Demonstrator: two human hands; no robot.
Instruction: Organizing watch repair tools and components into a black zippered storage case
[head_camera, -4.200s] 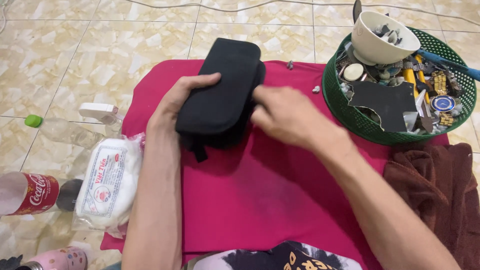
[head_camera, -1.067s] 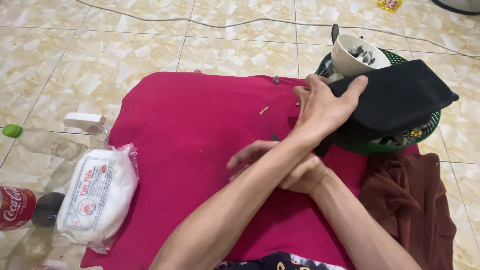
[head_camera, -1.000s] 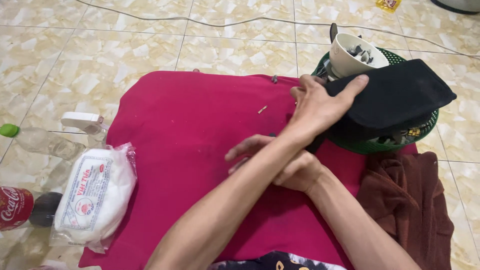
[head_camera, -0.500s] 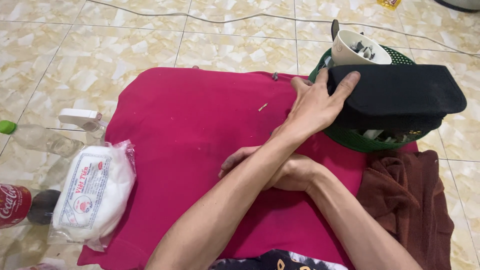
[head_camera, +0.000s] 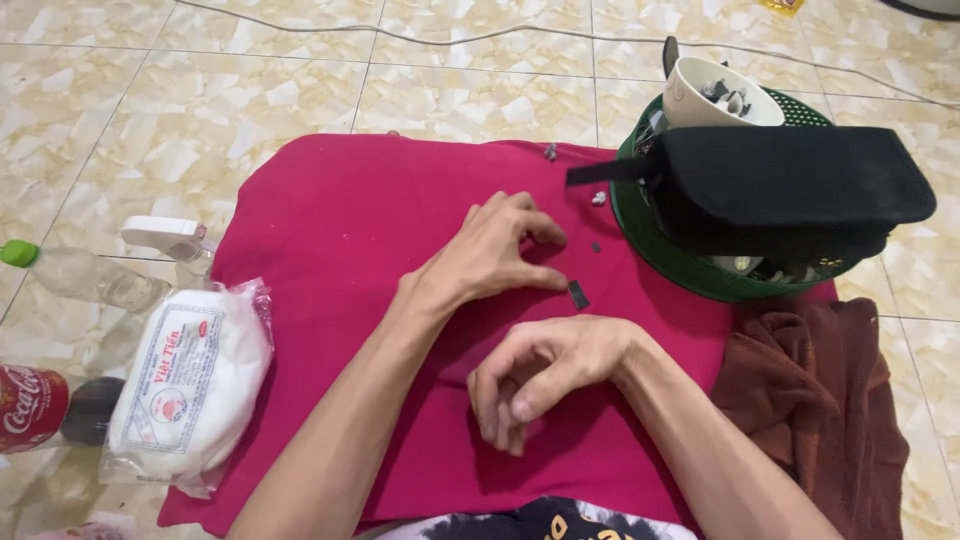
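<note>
My left hand (head_camera: 497, 252) rests on the red cloth (head_camera: 330, 220), fingers bent and apart, holding nothing. Its thumb tip lies just left of a small black flat piece (head_camera: 578, 293). My right hand (head_camera: 540, 372) hangs closer to me above the cloth, fingers loosely curled downward with nothing seen in them. A black zip pouch (head_camera: 790, 185) lies across the top of the green round basket (head_camera: 660, 250) at the right, apart from both hands. Tiny loose bits (head_camera: 598, 198) lie on the cloth near the basket.
A white cup (head_camera: 700, 95) with small parts sits in the basket's far side. A brown towel (head_camera: 810, 400) lies at the right. On the tiled floor at the left are a bag of white cotton (head_camera: 190, 385), a clear spray bottle (head_camera: 100, 275) and a red soda bottle (head_camera: 30, 408).
My left hand has let go of the black pouch, which now lies on the basket, and has drawn back to the cloth's middle. My right hand has barely moved.
</note>
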